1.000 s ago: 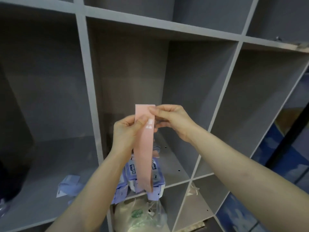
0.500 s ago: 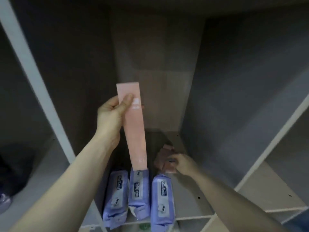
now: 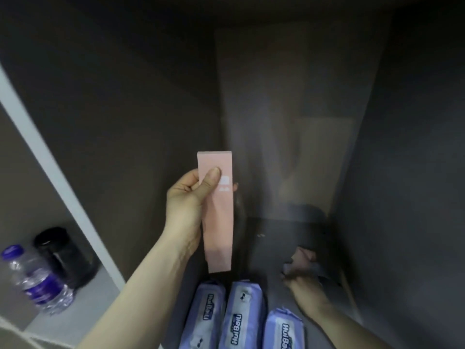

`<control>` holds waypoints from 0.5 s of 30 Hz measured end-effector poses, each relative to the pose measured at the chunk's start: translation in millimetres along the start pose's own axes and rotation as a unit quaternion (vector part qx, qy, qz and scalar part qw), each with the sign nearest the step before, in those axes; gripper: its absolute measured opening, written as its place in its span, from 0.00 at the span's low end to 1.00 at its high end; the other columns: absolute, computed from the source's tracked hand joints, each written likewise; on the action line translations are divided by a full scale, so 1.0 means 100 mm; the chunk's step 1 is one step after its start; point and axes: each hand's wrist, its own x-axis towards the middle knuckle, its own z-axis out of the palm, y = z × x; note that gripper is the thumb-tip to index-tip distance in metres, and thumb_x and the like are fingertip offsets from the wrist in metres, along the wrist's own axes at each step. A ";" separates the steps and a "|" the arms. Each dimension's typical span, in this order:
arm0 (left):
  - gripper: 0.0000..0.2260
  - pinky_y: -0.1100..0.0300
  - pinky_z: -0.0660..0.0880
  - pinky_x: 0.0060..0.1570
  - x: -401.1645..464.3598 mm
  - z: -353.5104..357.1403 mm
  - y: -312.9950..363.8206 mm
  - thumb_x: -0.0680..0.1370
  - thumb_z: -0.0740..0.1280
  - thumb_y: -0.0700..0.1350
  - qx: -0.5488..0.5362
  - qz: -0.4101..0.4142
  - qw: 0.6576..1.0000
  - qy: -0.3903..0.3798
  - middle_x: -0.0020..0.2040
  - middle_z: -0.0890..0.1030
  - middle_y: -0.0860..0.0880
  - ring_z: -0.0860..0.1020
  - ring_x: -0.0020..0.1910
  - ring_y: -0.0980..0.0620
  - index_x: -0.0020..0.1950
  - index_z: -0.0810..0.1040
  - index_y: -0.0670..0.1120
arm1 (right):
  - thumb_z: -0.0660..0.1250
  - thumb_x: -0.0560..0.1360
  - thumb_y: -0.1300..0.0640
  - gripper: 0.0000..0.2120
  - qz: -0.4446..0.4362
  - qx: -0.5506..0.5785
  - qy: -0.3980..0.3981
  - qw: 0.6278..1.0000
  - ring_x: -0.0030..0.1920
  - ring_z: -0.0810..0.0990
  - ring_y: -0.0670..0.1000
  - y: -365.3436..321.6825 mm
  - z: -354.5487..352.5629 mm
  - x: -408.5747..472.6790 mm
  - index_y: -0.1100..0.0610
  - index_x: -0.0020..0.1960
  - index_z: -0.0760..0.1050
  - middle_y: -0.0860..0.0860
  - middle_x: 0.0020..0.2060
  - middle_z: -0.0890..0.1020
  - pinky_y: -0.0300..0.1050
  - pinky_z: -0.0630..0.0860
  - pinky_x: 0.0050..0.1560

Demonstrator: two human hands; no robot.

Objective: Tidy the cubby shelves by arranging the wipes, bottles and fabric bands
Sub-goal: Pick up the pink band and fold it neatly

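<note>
Centrally, the left hand [image 3: 187,197] pinches one pink fabric band [image 3: 218,212] upright, thumb on its face, hanging clear of the cubby's side walls with open room behind. Three wipes packs [image 3: 242,321] lie side by side along the front edge at bottom centre. At lower right, the right hand [image 3: 305,289] grips a crumpled pink band [image 3: 303,258] on the cubby floor. Two bottles [image 3: 40,280] stand in the lower-left cubby.

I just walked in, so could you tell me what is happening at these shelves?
A person is tidying a grey cubby. The left hand holds a flat pink fabric band upright, while the right hand reaches to crumpled pinkish fabric at the back. Three purple wipes packs lie in front; two bottles stand in the cubby on the left.
</note>
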 end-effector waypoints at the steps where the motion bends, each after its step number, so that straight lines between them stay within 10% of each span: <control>1: 0.11 0.60 0.79 0.35 -0.03 0.01 0.00 0.69 0.70 0.45 0.003 0.001 1.000 0.001 0.38 0.85 0.45 0.84 0.38 0.49 0.47 0.80 0.40 | 0.62 0.72 0.62 0.11 0.019 0.046 -0.007 0.999 0.35 0.70 0.49 0.03 0.01 -0.04 0.51 0.33 0.67 0.54 0.35 0.71 0.41 0.64 0.34; 5: 0.12 0.61 0.79 0.35 -0.13 0.05 0.04 0.68 0.71 0.46 0.004 0.001 1.000 0.008 0.38 0.85 0.46 0.84 0.37 0.49 0.47 0.80 0.40 | 0.63 0.73 0.64 0.13 0.063 0.185 0.107 0.975 0.53 0.82 0.55 0.15 -0.24 -0.04 0.51 0.52 0.80 0.54 0.52 0.84 0.44 0.76 0.52; 9: 0.11 0.61 0.80 0.36 -0.25 0.11 0.09 0.69 0.69 0.47 0.010 -0.007 1.000 -0.020 0.38 0.85 0.46 0.84 0.36 0.50 0.46 0.80 0.42 | 0.67 0.72 0.64 0.14 0.078 0.405 0.214 0.886 0.38 0.80 0.51 -0.09 -1.03 -0.08 0.48 0.32 0.77 0.55 0.37 0.83 0.41 0.75 0.39; 15: 0.09 0.59 0.80 0.35 -0.51 0.18 0.17 0.70 0.67 0.47 0.019 -0.061 0.993 -0.095 0.36 0.84 0.45 0.83 0.32 0.49 0.45 0.79 0.42 | 0.68 0.74 0.59 0.10 0.030 0.540 0.273 0.795 0.27 0.72 0.38 -0.51 -1.98 -0.48 0.58 0.34 0.76 0.51 0.29 0.75 0.29 0.69 0.30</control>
